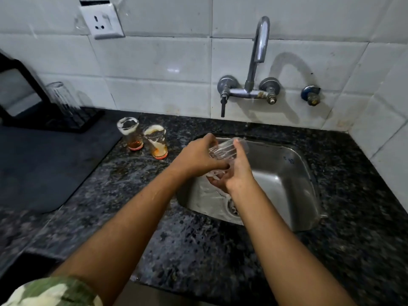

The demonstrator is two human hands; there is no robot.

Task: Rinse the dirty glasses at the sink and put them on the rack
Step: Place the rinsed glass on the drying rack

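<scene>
A clear glass lies tilted over the steel sink, held between both hands. My left hand grips its left side and base, and my right hand cups it from below with the thumb on its right wall. Water spills from the glass onto my right palm. A thin stream falls from the tap toward the glass. Two dirty glasses with foam and orange dregs stand on the counter left of the sink. One clean glass stands upside down on the black rack.
A dark drying mat covers the counter at the left, under the rack. The speckled granite counter surrounds the sink. A wall socket sits on the white tiles above. A second valve projects from the wall right of the tap.
</scene>
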